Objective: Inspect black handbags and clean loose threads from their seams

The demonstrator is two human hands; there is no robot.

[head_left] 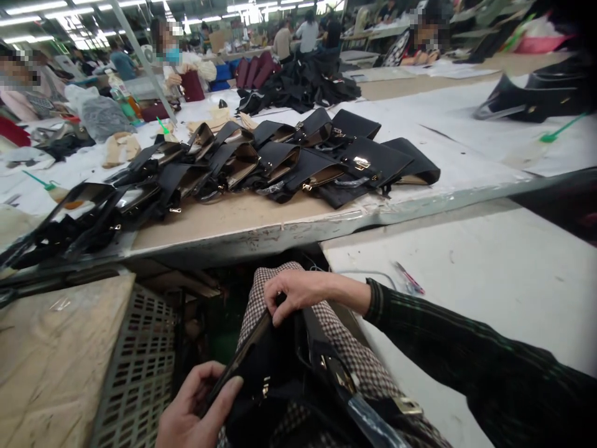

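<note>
A black handbag [275,367] with gold-coloured metal fittings lies across my lap, over a checked cloth [261,286]. My left hand [198,398] pinches the bag's edge at its lower left, thumb on top. Farther up, my right hand [298,292] grips the far end of the same edge between thumb and fingers. A strap with a gold buckle and a clear plastic wrap [373,423] runs along the bag's right side. The lower part of the bag passes out of the bottom of the view.
Rows of similar black bags [280,155] lie on the long worktable [224,214] ahead. Small scissors or snips [408,279] rest on the white table at right. A plastic crate [135,367] and a cardboard sheet [51,348] stand at left. Several people sit farther back.
</note>
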